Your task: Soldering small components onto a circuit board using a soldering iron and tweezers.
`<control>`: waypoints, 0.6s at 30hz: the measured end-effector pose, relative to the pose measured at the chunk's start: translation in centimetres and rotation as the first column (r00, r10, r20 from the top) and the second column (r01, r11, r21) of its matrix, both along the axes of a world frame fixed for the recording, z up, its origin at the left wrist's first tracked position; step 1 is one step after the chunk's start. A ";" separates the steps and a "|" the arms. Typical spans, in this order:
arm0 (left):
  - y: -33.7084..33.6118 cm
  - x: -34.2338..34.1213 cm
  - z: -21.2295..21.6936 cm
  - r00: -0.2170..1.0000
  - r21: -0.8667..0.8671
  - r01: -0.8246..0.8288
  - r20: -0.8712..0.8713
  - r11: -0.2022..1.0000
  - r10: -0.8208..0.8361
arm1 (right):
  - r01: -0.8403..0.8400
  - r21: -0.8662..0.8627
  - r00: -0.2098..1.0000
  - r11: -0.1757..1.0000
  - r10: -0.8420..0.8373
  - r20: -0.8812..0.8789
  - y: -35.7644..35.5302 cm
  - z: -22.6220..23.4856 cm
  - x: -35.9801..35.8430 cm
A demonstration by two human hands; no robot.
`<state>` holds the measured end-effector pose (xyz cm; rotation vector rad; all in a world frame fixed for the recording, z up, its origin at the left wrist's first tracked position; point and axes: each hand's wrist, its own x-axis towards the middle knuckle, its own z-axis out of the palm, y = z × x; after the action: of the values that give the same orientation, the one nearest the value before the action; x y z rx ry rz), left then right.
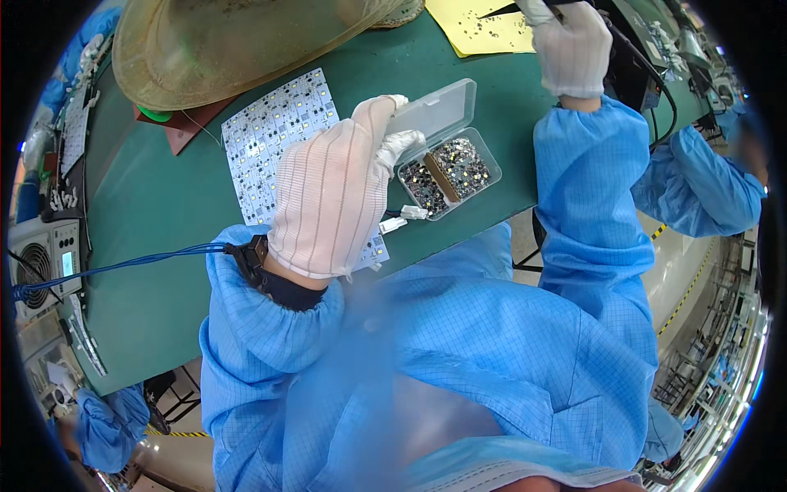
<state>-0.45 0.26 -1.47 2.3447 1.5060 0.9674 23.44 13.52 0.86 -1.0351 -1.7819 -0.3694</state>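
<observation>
My left hand [332, 193], in a striped white glove, reaches over a white circuit board [254, 131] dotted with small parts. Its thumb and forefinger close on the left edge of a small clear plastic box [495, 166] at the hinged lid [449, 107], which stands open. Tiny metallic components [466, 164] fill the box on both sides of a brown divider [441, 178]. At the upper right, my gloved right hand [574, 53] grips dark pointed tweezers [498, 11]. Their tip is above a yellow sheet [467, 43] scattered with tiny parts.
A big tan, translucent dome-shaped cover [238, 49] hangs over the back left. White connectors [402, 220] lie beside the box. A blue cord [147, 261] runs from my left wrist strap to the left. Dark equipment [635, 61] stands right; a co-worker's blue sleeve [713, 189] shows beyond.
</observation>
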 end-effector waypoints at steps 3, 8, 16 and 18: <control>-0.2 -0.4 -0.2 0.999 0.061 -0.006 -0.050 0.998 0.009 | -0.008 0.023 0.998 1.000 0.007 0.059 1.8 -1.4 -0.2; -0.1 -0.1 0.8 0.997 -0.008 0.024 -0.068 1.000 -0.024 | 0.000 0.015 0.999 1.000 -0.001 0.032 0.9 -0.9 0.2; 0.0 0.0 1.5 0.999 -0.208 0.014 -0.030 0.978 -0.021 | 0.021 0.017 1.000 1.000 -0.021 0.009 0.4 -0.8 0.5; 0.0 0.0 1.7 0.999 -0.222 0.014 -0.037 0.975 -0.023 | 0.038 -0.010 0.999 0.999 -0.038 0.039 0.5 -1.2 0.6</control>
<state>-0.43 0.26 0.20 2.2270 1.5176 0.7108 24.05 14.05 -0.35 -1.0773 -1.8022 -0.4065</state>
